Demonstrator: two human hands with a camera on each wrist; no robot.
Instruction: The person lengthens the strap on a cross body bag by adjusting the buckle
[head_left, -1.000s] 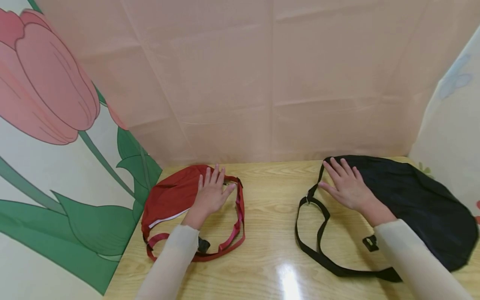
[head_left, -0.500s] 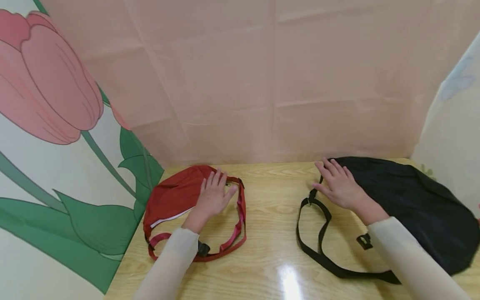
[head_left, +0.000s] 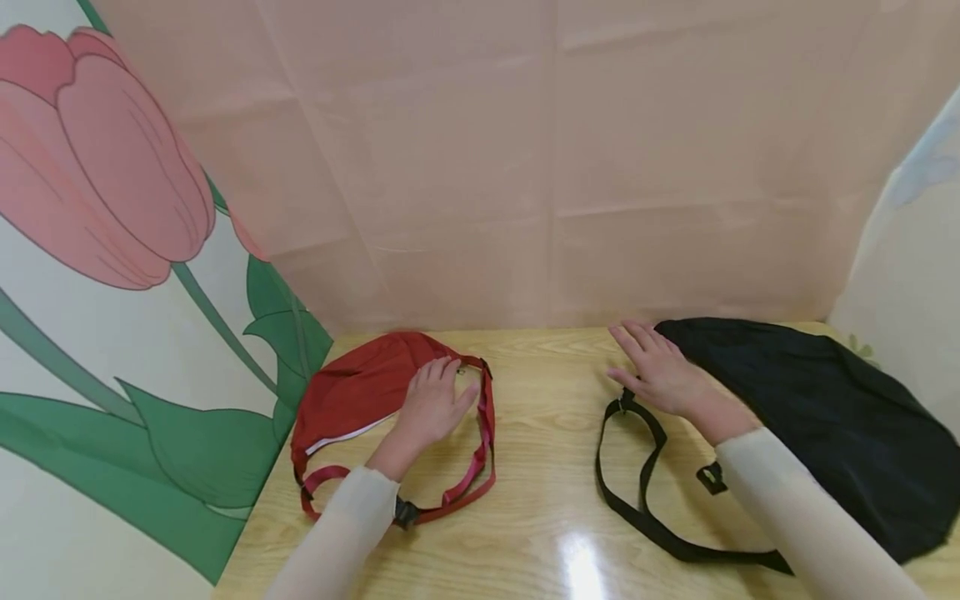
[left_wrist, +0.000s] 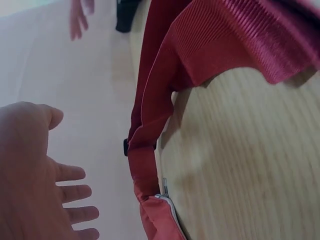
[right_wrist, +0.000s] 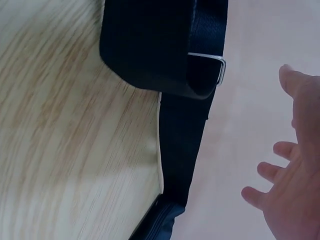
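A red waist bag lies on the left of the table, its strap looped toward the front with a black buckle. Over its right end hovers my left hand, fingers spread and holding nothing. To the right lies a larger black bag, its long strap curving out to the left. My right hand is above that strap's upper end, near the bag's left corner, fingers extended. In the right wrist view the strap's metal ring shows, apart from the hand.
The wooden table ends at a pinkish cloth backdrop. On the left stands a panel with a large printed tulip; a pale panel closes the right side. A black strap clip lies beside my right sleeve.
My right hand has shifted left, off the black bag's corner to over its strap. My left hand has drawn slightly back toward me. Both bags stay where they lay.
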